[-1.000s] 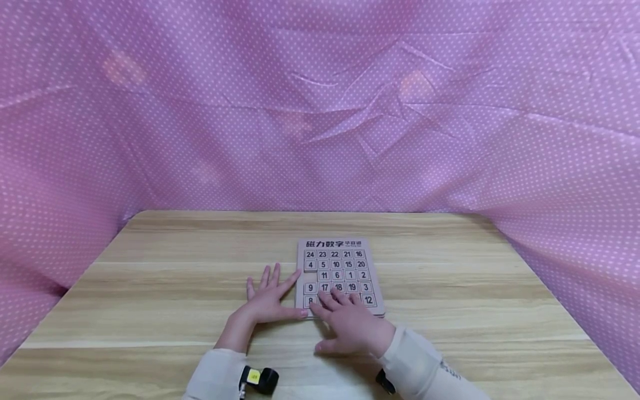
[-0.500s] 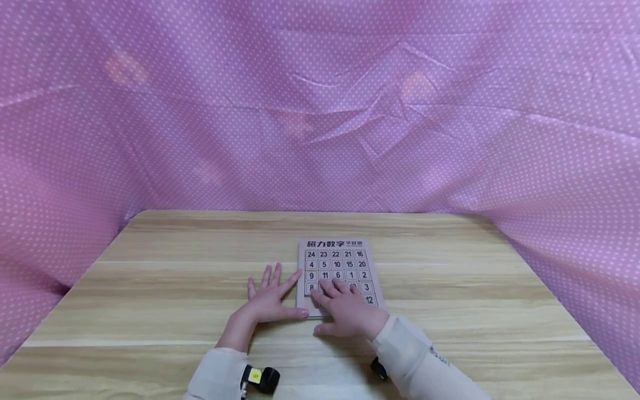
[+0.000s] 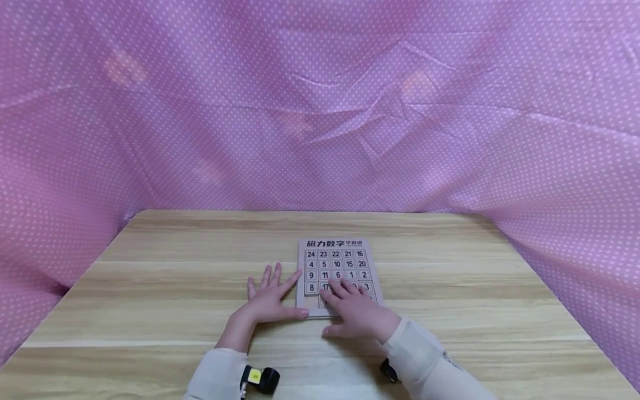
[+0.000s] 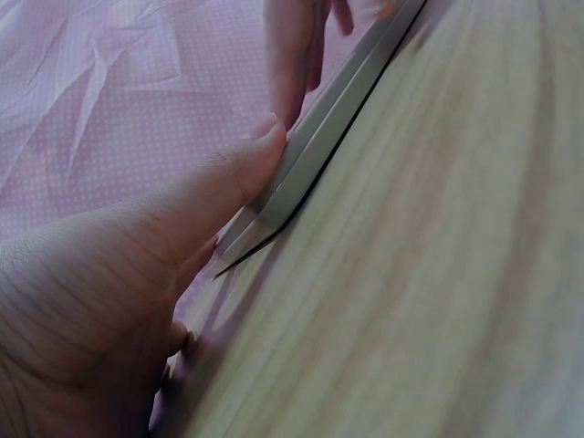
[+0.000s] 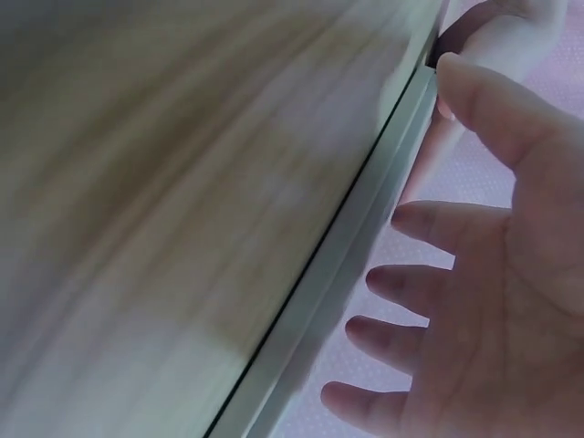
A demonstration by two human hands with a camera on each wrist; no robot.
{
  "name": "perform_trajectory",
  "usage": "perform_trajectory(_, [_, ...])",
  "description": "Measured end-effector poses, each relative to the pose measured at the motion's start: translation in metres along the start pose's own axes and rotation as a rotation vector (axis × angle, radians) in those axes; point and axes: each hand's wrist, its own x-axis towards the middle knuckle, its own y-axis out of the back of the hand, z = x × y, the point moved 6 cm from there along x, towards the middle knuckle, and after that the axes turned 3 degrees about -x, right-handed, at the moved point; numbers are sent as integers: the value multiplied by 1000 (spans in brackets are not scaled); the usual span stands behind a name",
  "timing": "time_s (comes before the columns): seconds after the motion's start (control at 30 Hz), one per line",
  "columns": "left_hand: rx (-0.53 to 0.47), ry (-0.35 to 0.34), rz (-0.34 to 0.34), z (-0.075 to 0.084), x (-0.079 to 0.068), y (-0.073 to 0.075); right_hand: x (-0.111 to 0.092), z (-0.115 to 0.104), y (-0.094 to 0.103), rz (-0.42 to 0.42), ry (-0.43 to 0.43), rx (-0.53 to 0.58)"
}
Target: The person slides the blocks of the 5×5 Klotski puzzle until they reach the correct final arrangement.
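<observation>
A flat sliding number puzzle (image 3: pixel 301 303) lies on the table, its printed heading at the far side. Its gap is at the near left corner, just below the tile 8 (image 3: pixel 311 288). My left hand (image 3: pixel 266 304) is spread beside the puzzle, index fingertip at the left edge and thumb on the near left corner. In the left wrist view that thumb (image 4: pixel 242 169) presses the board's rim. Over the lower right tiles lies my right hand (image 3: pixel 362 315), fingers extended and apart, hiding several numbers. Whether its fingertips touch the tiles, I cannot tell.
The wood-grained table (image 3: pixel 175 266) surrounds the puzzle. A pink dotted cloth (image 3: pixel 320 139) hangs behind and along both sides. Each wrist wears a black camera; the left one (image 3: pixel 269 380) has a yellow label.
Tiles 9 and 8 have slid up the left column, so the gap moved from the third row to the bottom. My right hand went forward, then slightly right. The left hand stayed put.
</observation>
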Motion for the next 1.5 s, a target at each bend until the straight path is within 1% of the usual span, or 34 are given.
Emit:
perform_trajectory(0.17, [-2,0,5,1,0,-1,-21,14,2,24,-14,9])
perform_trajectory(0.43, [3,13,3,2,-2,-3,-56,35,5,34,-61,14])
perform_trajectory(0.6, [-1,13,5,4,-4,-3,-69,43,5,44,-75,18])
perform_trajectory(0.8, [-2,13,5,6,-7,-4,-72,42,3,62,-51,35])
perform_trajectory(1.23, [-3,17,17,10,-10,-5,-65,31,4,81,27,61])
perform_trajectory(1.37, [-2,18,19,11,-12,-6,-64,30,5,71,39,60])
perform_trajectory(1.5, [-1,22,20,12,-13,-7,-62,34,7,46,38,88])
